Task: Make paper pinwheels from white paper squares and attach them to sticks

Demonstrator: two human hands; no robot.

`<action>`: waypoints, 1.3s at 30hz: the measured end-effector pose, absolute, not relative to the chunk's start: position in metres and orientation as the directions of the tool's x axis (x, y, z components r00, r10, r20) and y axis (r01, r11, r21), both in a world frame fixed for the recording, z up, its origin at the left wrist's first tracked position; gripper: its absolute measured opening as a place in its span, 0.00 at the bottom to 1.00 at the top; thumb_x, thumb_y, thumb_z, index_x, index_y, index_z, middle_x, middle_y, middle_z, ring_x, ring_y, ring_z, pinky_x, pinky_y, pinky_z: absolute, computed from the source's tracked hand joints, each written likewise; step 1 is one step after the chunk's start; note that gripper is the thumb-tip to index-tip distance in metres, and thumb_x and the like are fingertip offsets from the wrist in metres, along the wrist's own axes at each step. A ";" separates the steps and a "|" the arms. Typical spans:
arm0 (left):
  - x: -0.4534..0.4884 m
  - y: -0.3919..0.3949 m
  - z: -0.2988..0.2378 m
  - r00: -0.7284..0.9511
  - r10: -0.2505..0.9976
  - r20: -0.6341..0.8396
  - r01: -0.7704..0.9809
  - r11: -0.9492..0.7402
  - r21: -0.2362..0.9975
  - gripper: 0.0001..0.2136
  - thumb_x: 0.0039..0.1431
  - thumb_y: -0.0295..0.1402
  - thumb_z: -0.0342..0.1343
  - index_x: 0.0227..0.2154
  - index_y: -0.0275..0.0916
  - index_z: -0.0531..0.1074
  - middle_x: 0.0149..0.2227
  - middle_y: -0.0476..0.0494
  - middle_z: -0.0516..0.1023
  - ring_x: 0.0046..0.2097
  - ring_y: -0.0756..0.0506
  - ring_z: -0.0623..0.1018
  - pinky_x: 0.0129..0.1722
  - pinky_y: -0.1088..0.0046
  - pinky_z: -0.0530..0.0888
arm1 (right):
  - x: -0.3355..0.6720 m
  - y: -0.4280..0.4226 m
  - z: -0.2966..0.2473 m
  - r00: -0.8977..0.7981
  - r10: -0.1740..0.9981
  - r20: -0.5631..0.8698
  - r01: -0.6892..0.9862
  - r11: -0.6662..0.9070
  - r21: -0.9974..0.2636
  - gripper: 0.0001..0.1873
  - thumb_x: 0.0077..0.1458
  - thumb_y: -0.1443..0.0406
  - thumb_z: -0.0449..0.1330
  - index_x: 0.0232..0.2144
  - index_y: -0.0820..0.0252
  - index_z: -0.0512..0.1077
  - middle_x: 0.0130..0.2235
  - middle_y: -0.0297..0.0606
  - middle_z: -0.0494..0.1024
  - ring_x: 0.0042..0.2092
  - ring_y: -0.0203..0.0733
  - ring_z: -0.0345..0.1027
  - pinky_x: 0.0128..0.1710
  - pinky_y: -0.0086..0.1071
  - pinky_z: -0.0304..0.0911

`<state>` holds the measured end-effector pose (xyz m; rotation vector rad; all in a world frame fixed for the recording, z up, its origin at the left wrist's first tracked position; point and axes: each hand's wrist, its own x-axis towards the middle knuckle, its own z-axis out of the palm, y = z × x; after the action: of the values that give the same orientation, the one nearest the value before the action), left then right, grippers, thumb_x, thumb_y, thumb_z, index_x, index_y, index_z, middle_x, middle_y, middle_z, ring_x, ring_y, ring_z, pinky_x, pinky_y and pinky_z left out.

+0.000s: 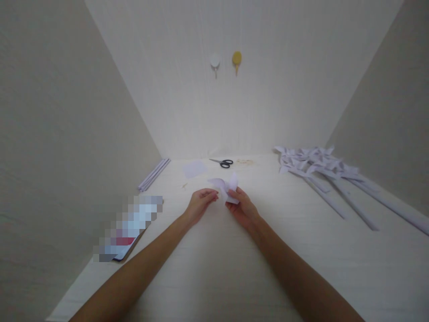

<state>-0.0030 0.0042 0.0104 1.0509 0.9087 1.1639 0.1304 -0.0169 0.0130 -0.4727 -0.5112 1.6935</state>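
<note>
Over the middle of the white table point(214, 268), both hands hold a small folded piece of pale lilac paper point(228, 184). My left hand point(199, 205) pinches its left flap with curled fingers. My right hand point(242, 207) grips its lower right part, fingers closed round it. Two of the paper's flaps stick up and curve outward between the hands. Both forearms reach in from the bottom edge.
Black-handled scissors point(222, 162) lie at the back, beside a flat lilac paper square point(195, 169). A heap of finished paper pinwheels on long sticks point(321, 170) fills the right side. Rolled paper sticks point(154, 174) lie back left. A blurred flat object point(129, 228) sits left. Two hooks point(226, 60) hang on the wall.
</note>
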 end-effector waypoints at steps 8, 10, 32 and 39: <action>-0.004 0.013 0.015 0.249 0.968 -0.020 -0.049 0.033 0.998 0.07 0.39 0.32 0.57 0.21 0.32 0.71 0.19 0.48 0.71 0.23 0.54 0.67 0.25 0.78 0.63 | 0.131 -0.017 0.012 -0.176 0.984 -0.033 -0.791 -0.161 -0.591 0.10 0.37 0.71 0.60 0.28 0.61 0.67 0.27 0.32 0.74 0.27 0.32 0.66 0.26 0.24 0.63; -0.012 0.025 0.026 0.225 0.974 -0.014 0.128 -0.015 0.992 0.07 0.39 0.32 0.56 0.20 0.32 0.71 0.18 0.48 0.70 0.21 0.55 0.66 0.22 0.79 0.61 | 0.131 -0.017 0.012 -0.168 0.985 -0.038 -0.798 -0.158 -0.581 0.11 0.37 0.71 0.61 0.28 0.61 0.67 0.28 0.32 0.74 0.28 0.32 0.67 0.28 0.24 0.64; -0.176 0.115 0.081 -0.069 0.995 0.077 0.985 0.080 -0.150 0.12 0.52 0.32 0.46 0.38 0.31 0.65 0.40 0.37 0.68 0.42 0.42 0.68 0.39 0.63 0.66 | 0.127 -0.022 0.013 -0.174 0.982 -0.070 -0.769 -0.180 -0.614 0.12 0.38 0.72 0.60 0.31 0.62 0.69 0.29 0.34 0.75 0.28 0.34 0.68 0.29 0.26 0.64; -0.179 0.127 0.064 -0.036 0.997 0.067 0.977 0.050 -0.208 0.10 0.49 0.24 0.46 0.33 0.29 0.70 0.38 0.27 0.70 0.43 0.36 0.69 0.37 0.64 0.65 | 0.126 -0.023 0.016 -0.154 0.985 -0.082 -0.767 -0.171 -0.619 0.13 0.38 0.73 0.61 0.32 0.62 0.69 0.29 0.34 0.75 0.29 0.34 0.68 0.30 0.27 0.64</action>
<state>-0.1791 0.1270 0.0637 2.3036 2.4060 -0.1755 0.1257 -0.0227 0.0159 -0.5628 -0.5188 1.6799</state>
